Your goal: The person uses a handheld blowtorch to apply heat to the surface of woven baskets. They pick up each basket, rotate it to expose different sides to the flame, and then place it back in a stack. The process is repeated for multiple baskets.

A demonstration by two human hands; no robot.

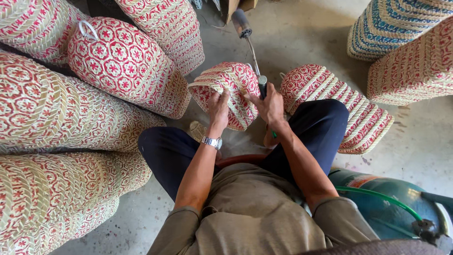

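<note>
We sit low, knees apart, with a small woven basket (225, 92) at frame centre, propped between the knees just above the floor (292, 38). Red and cream weave, open rim tilted toward us.

Left hand (218, 109) is spread over the basket's near side, fingers curled on the rim, gripping it. Watch (212, 141) on that wrist.

Right hand (270, 106) is closed around the handle of a gas torch (249, 45); its metal tube runs up to a dark nozzle at upper centre, pointing away. Green hose (377, 196) lies across a teal gas cylinder (377, 208) at lower right.

Handling, our read: the basket looks light and fairly stiff but crushable, and the strips likely scorch fast. Best hold is the rim or base edge, not the thin side wall.

Stacks of matching baskets (118, 61) fill the left half; another stack (339, 106) lies right of the knee; a blue one (391, 26) at upper right.
</note>
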